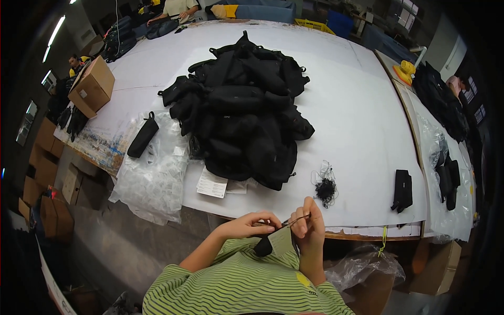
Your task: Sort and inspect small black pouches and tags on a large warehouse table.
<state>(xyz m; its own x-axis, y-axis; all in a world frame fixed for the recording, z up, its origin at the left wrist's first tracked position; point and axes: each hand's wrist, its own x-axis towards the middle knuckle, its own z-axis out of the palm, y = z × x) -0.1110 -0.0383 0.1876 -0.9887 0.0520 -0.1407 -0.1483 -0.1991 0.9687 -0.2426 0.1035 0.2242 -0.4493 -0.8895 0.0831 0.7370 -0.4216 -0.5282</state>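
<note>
Close to my body, at the table's front edge, my left hand is closed on a small black fabric pouch, mostly hidden by the fingers. A pale grey-green card or tag hangs beside the pouch, between my hands. My right hand is closed, its raised thumb and fingertips pinching a thin dark cord that runs toward the left hand. Just beyond the right hand lies a tangle of black cords. A big heap of black pouches fills the table's middle.
A single black pouch lies on clear plastic bags at left. White printed cards stick out under the heap. Another pouch lies at right. A cardboard box stands far left; a yellow tape dispenser sits far right.
</note>
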